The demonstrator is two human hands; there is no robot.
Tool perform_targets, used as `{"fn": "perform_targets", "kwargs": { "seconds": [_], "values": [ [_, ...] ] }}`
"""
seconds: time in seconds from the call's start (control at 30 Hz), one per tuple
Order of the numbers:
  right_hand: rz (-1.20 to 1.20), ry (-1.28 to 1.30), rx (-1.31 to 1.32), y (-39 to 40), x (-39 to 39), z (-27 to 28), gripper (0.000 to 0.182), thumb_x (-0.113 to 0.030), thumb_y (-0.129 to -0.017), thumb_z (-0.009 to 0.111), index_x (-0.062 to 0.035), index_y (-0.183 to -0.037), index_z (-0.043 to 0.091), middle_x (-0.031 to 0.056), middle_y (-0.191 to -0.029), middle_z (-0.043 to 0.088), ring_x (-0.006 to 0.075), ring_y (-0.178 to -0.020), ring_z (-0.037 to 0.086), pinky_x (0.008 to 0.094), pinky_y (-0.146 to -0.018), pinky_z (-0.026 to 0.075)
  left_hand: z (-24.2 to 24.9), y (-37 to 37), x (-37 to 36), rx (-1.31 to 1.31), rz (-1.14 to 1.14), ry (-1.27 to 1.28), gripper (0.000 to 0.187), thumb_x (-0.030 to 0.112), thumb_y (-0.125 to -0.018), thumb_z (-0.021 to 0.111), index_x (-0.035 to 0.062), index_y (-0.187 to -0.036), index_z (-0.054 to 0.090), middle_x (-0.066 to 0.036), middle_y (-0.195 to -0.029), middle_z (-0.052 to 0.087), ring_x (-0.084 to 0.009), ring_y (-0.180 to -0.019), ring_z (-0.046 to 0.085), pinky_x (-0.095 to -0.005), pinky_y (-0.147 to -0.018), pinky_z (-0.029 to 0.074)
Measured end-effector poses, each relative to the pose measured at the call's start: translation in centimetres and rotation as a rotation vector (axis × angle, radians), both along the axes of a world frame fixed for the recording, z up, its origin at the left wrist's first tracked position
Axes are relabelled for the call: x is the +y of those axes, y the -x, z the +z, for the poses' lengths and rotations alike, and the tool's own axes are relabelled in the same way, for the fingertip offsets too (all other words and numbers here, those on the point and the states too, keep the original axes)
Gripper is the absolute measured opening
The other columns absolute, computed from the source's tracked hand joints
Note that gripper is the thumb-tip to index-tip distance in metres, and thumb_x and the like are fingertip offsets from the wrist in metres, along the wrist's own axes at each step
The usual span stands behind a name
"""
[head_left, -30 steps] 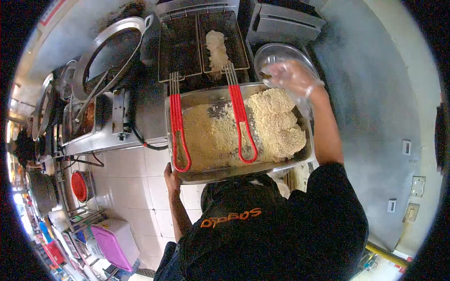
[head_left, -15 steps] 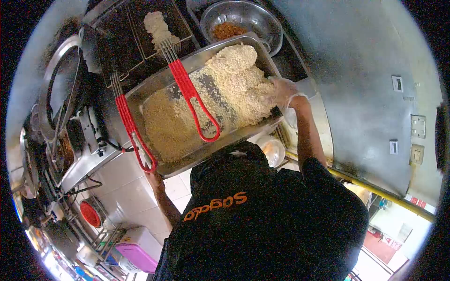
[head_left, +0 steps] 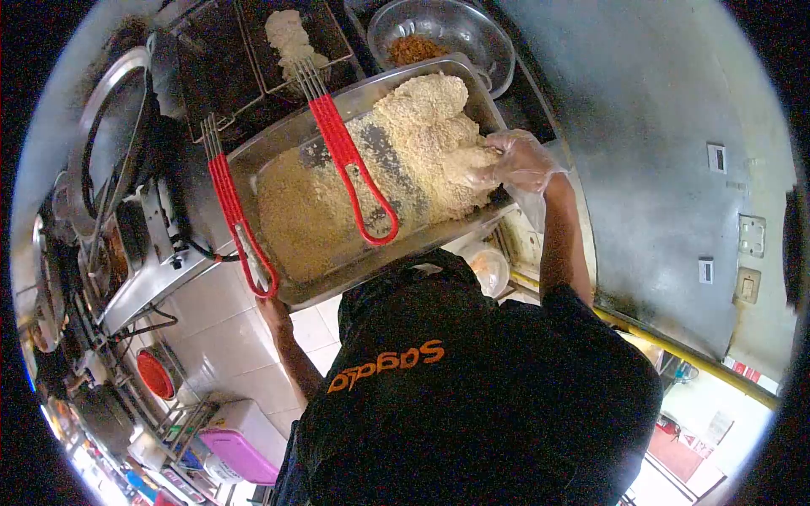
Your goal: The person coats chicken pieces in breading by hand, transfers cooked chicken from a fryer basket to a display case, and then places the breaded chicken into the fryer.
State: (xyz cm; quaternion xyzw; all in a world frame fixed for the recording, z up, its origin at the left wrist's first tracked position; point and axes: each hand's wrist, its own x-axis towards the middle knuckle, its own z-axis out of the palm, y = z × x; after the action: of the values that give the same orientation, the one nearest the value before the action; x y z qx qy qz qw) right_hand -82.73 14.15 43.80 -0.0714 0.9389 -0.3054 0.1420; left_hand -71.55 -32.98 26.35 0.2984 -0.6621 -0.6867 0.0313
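Note:
A metal tray (head_left: 337, 291) holds crumbly breading (head_left: 295, 211) on its left side and several breaded pieces (head_left: 430, 97) of food heaped at its right. My right hand (head_left: 525, 162), in a clear plastic glove, reaches over the tray's right edge. Its fingers close on a breaded piece (head_left: 471, 160) at the heap's edge. My left hand (head_left: 272, 310) is at the tray's near left corner, gripping it there, with its fingers mostly hidden. Just above that hand ends a red-coated fryer basket handle (head_left: 226, 194). Another red handle (head_left: 346, 152) crosses over the tray.
Beyond the tray is a dark fryer with wire baskets (head_left: 308, 72); one contains pale coated food (head_left: 288, 38). A metal bowl (head_left: 468, 34) with brown crumbs (head_left: 415, 49) stands at the back. A metal wall (head_left: 624, 169) bounds the right side. Below left is a pink-lidded box (head_left: 240, 455).
My right hand has lifted slightly and turned, its gloved back and fingers now showing more above the breaded heap. My left hand stays at the tray's corner. The view has shifted a little.

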Motion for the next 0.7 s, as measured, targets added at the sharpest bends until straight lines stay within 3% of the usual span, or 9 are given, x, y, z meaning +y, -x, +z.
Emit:
{"fn": "perform_targets", "kwargs": {
  "seconds": [0.13,0.27,0.33,0.37,0.43,0.47,0.53,0.57,0.7],
  "values": [
    [-0.063,0.180,-0.110,0.3,-2.5,1.8,0.053,-0.030,-0.060,0.075,-0.0003,-0.101,0.058,0.0132,-0.098,0.059,0.0214,-0.091,0.055,0.0292,-0.082,0.042,-1.2,-0.4,-0.8,0.021,-0.015,-0.060,0.037,0.022,-0.082,0.052,0.0000,-0.110,0.045,-0.010,-0.098,0.057,-0.0194,-0.087,0.054,-0.0316,-0.073,0.044],
    [-0.066,-0.104,0.183,3.3,-2.6,-2.3,0.050,-0.045,-0.065,0.064,-0.0100,-0.101,0.060,0.0114,-0.095,0.061,0.0280,-0.089,0.057,0.0351,-0.081,0.044,-0.4,-0.1,-0.3,0.036,0.015,-0.012,0.038,0.024,-0.081,0.051,-0.0005,-0.110,0.046,-0.008,-0.095,0.057,-0.0174,-0.081,0.054,-0.0298,-0.069,0.043],
    [-0.090,-0.326,0.220,3.9,-2.5,-4.1,0.050,-0.045,-0.066,0.063,-0.0106,-0.101,0.060,0.0110,-0.097,0.061,0.0287,-0.091,0.056,0.0359,-0.083,0.043,-1.4,0.0,-0.6,0.134,-0.020,0.027,0.042,0.035,-0.074,0.060,0.0054,-0.102,0.049,0.003,-0.062,0.046,-0.0044,-0.039,0.031,-0.0215,-0.034,0.021],
    [-0.075,-0.392,0.134,4.1,-2.9,-4.2,0.058,-0.045,-0.065,0.065,-0.0082,-0.108,0.054,0.0135,-0.102,0.057,0.0296,-0.096,0.054,0.0364,-0.085,0.042,-1.4,-0.1,-0.6,0.137,-0.009,0.026,0.042,0.035,-0.074,0.060,0.0054,-0.102,0.049,0.003,-0.062,0.046,-0.0044,-0.039,0.031,-0.0215,-0.034,0.021],
    [-0.104,-0.409,0.071,3.9,-3.2,-3.9,0.064,-0.043,-0.063,0.068,-0.0105,-0.115,0.050,0.0172,-0.107,0.054,0.0314,-0.100,0.051,0.0369,-0.086,0.040,-1.1,-0.3,-1.1,0.057,-0.117,0.042,0.040,0.030,-0.080,0.051,-0.0007,-0.107,0.049,-0.007,-0.093,0.056,-0.0159,-0.081,0.053,-0.0281,-0.069,0.042],
    [-0.097,-0.406,0.072,4.0,-3.4,-3.8,0.064,-0.043,-0.063,0.068,-0.0105,-0.115,0.050,0.0172,-0.107,0.054,0.0314,-0.100,0.051,0.0369,-0.086,0.040,-0.5,-0.3,-0.6,0.056,-0.110,0.045,0.040,0.030,-0.080,0.051,-0.0007,-0.107,0.049,-0.007,-0.093,0.056,-0.0159,-0.081,0.053,-0.0281,-0.069,0.042],
    [-0.064,-0.453,0.104,4.1,-3.2,-3.5,0.060,-0.044,-0.061,0.068,-0.0144,-0.112,0.053,0.0166,-0.105,0.056,0.0307,-0.098,0.052,0.0370,-0.085,0.041,0.8,-0.2,1.0,0.209,0.008,0.083,0.035,0.032,-0.076,0.057,0.0029,-0.096,0.055,0.000,-0.076,0.054,-0.0068,-0.048,0.039,-0.0217,-0.042,0.030],
    [-0.055,-0.454,0.118,4.2,-3.0,-3.7,0.060,-0.044,-0.061,0.068,-0.0144,-0.112,0.053,0.0166,-0.105,0.056,0.0307,-0.098,0.052,0.0370,-0.085,0.041,-2.0,-0.1,-0.7,0.248,-0.064,0.046,0.037,0.029,-0.076,0.056,0.0008,-0.101,0.053,-0.004,-0.085,0.056,-0.0117,-0.065,0.049,-0.0249,-0.056,0.038],
    [0.048,-0.179,0.261,4.2,-2.1,-5.1,0.049,-0.031,-0.065,0.070,-0.0120,-0.108,0.057,0.0134,-0.102,0.058,0.0244,-0.092,0.055,0.0331,-0.081,0.043,-0.4,0.2,-0.2,-0.005,-0.022,0.030,0.046,0.027,-0.078,0.054,-0.0029,-0.112,0.048,-0.009,-0.102,0.055,-0.0167,-0.087,0.051,-0.0278,-0.072,0.041]
  ]
}}
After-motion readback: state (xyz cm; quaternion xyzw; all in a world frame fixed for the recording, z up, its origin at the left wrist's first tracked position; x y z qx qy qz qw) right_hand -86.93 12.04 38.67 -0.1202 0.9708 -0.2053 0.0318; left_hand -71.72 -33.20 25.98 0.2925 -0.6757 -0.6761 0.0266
